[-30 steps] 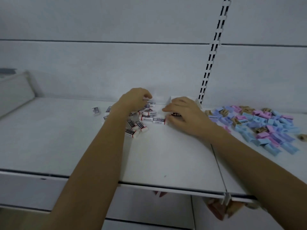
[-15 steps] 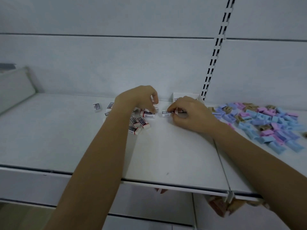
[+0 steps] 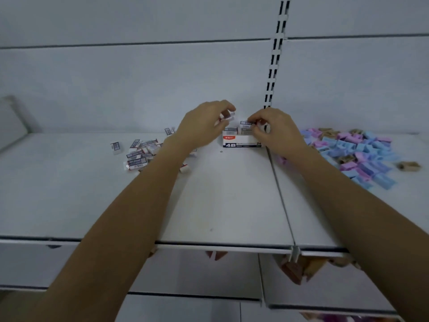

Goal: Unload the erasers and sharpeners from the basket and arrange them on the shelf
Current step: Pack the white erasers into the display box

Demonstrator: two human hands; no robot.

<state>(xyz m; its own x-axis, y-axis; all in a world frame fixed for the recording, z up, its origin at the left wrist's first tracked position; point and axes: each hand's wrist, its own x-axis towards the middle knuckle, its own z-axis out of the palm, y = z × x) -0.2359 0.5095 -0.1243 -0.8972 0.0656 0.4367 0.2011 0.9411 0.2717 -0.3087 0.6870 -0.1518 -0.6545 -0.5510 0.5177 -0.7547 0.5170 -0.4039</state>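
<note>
Erasers (image 3: 139, 154) lay loose at the shelf's (image 3: 220, 205) ten o'clock, some filed in the 4B box (image 3: 241, 142) at twelve, where left hand (image 3: 202, 126) and right hand (image 3: 274, 129) each pinched one, probably best seated upright, labels aligned; sharpeners (image 3: 357, 147) at two.

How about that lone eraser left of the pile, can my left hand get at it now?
Probably yes: the lone eraser lies uncovered on the shelf, apart from the pile. But the left hand holds another eraser in its fingers, so set that down first.
</note>
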